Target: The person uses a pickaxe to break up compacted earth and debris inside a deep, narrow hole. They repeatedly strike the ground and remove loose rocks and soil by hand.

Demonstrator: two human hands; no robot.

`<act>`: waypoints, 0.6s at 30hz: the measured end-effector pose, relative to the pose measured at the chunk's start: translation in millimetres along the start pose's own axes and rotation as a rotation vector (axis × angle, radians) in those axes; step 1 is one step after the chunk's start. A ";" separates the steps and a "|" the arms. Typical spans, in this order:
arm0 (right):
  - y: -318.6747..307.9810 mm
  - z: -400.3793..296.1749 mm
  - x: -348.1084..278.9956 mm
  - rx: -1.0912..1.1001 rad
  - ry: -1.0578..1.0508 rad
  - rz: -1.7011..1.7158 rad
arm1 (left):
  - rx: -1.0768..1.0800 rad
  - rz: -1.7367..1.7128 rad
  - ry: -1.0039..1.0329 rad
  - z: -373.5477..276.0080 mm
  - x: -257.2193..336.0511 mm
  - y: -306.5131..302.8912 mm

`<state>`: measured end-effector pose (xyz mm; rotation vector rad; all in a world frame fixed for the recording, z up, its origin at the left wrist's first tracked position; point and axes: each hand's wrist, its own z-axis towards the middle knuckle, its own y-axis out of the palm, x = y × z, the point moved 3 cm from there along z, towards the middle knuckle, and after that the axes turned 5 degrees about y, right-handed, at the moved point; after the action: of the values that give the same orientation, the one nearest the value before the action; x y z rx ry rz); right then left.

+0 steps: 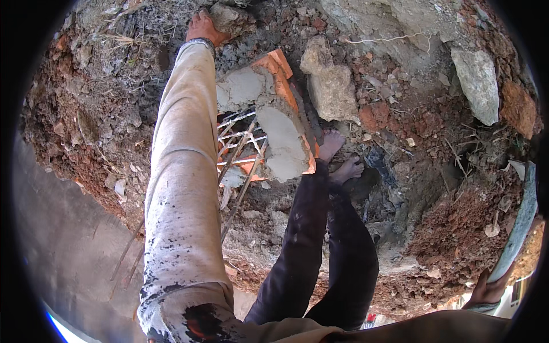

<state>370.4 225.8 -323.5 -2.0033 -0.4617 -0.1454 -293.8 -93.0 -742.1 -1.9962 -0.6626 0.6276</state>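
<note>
My left hand [206, 29], at the end of a stained pale sleeve, is on a rough grey stone [231, 19] at the top of the view, its thumb against the stone's near side. Beside that forearm stands low orange brickwork [283, 88] with wet grey mortar [281, 143] spread over its top. Reinforcing bars with tied stirrups [240, 137] rise through its hollow middle. Far off at the lower right, my right hand [491, 286] grips the lower end of a long grey pole [517, 231], which looks bent by the lens.
My bare feet [339, 156] stand in a muddy hollow right of the brickwork. A large stone [330, 83] lies just beyond them. More stones, a pale one [478, 83] and a reddish one [518, 109], lie at the upper right. Loose red soil [450, 227] banks up around.
</note>
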 end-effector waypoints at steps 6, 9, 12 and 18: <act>0.0 7.9 4.5 -0.040 -0.042 -0.010 | -0.140 0.274 0.117 -10.1 15.2 -19.9; -6.2 7.3 13.1 -0.111 0.018 -0.020 | -0.037 0.230 0.182 -41.0 3.8 -14.8; -13.3 7.7 31.5 -0.124 0.002 -0.052 | -0.159 0.251 0.270 -47.3 -23.8 -36.9; -12.2 5.6 30.1 -0.058 -0.027 -0.022 | -0.489 0.162 0.208 -17.0 -62.9 -27.9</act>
<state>392.9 243.3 -306.9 -2.0600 -0.5018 -0.1471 -334.0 -132.8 -699.5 -2.5480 -0.5671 0.3632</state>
